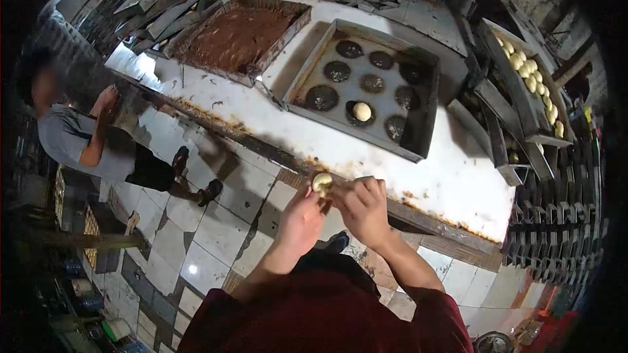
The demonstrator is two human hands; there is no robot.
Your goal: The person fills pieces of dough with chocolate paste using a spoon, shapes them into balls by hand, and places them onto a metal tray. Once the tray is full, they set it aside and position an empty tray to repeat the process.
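Left hand (302, 217) and right hand (364, 207) both gripping one dough ball (322, 184), one ball (362, 112) in the nine-spot tray (353, 117)

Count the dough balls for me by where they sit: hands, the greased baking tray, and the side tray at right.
In the hands: 1 dough ball
Greased baking tray: 1
Side tray: about 12 visible, some too small to separate
Total: about 14
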